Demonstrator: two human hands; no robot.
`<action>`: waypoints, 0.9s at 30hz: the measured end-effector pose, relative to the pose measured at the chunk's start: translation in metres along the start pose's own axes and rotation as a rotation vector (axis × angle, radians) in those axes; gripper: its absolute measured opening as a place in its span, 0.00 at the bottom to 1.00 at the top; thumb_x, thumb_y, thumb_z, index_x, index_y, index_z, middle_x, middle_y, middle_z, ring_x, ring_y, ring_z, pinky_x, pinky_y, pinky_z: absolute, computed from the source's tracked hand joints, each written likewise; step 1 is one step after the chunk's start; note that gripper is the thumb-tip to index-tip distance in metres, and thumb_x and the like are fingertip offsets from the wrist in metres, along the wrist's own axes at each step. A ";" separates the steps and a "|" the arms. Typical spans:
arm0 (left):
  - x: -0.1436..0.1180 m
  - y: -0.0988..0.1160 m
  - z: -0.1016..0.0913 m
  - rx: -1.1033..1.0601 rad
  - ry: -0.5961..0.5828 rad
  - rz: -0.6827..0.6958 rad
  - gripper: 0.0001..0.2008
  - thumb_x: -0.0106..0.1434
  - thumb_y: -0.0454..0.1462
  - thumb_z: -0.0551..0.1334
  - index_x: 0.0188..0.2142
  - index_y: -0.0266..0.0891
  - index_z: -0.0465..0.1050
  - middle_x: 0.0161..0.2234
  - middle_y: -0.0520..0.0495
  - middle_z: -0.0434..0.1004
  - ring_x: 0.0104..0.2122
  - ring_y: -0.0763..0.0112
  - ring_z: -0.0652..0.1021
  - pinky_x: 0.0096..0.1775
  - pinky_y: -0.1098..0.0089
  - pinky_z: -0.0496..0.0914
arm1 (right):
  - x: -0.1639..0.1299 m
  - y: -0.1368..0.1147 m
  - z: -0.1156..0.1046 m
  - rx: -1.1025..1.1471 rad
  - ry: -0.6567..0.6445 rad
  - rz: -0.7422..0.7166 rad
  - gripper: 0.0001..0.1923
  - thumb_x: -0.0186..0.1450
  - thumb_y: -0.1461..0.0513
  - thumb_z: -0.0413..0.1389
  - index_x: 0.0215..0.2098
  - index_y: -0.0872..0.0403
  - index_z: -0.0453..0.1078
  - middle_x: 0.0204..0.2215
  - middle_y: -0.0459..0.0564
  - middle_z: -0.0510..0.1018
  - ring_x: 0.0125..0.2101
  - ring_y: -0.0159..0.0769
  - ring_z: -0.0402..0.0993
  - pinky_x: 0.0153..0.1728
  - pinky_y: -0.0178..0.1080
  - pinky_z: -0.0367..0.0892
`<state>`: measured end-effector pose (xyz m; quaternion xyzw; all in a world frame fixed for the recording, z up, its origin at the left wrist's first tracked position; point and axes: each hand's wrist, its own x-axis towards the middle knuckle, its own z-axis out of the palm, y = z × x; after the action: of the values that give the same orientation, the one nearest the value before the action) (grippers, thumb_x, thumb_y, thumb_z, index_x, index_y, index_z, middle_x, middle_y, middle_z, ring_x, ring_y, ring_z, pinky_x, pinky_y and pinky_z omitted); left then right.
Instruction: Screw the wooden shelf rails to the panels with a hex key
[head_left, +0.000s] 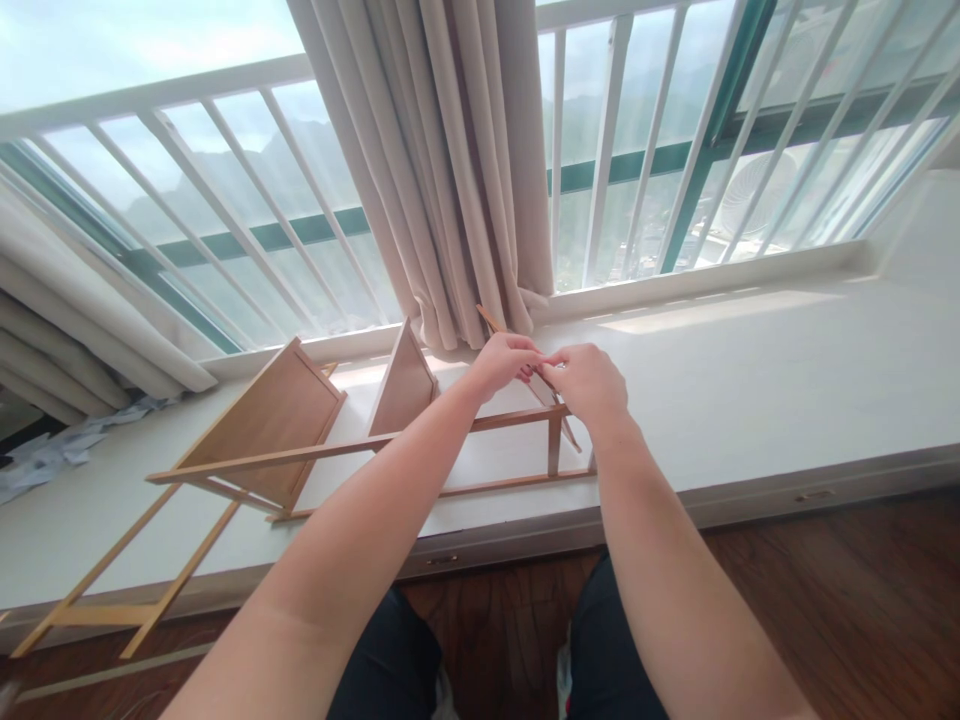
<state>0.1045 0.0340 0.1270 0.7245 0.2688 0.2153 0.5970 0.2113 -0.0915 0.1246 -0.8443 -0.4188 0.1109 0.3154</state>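
Note:
A light wooden shelf rack (289,457) lies on its side along the white window ledge, its two broad shelf boards tilted up at the left. My left hand (508,364) and my right hand (589,384) meet above the rack's right end. Both have their fingers closed, and the fingertips of the two nearly touch. A thin wooden piece (491,318) slants beneath them, from the curtain's foot towards the rack's end. Whatever is pinched between the fingers is too small and too hidden to name.
A beige curtain (442,170) hangs just behind my hands, with white window railings (600,150) on both sides. Papers (52,455) lie at the ledge's far left. Two wooden legs (112,560) overhang the ledge (750,390) above the dark wooden floor (847,590).

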 end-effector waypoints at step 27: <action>-0.010 0.000 0.000 0.526 -0.336 0.360 0.12 0.63 0.45 0.69 0.37 0.40 0.86 0.39 0.47 0.70 0.36 0.70 0.74 0.44 0.67 0.69 | -0.017 0.005 -0.032 0.124 0.074 -0.048 0.12 0.67 0.56 0.50 0.38 0.51 0.73 0.31 0.50 0.80 0.31 0.39 0.71 0.32 0.39 0.60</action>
<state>0.0966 0.0276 0.1271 0.9144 0.0813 0.1184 0.3785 0.2185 -0.1209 0.1445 -0.8164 -0.4191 0.0979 0.3850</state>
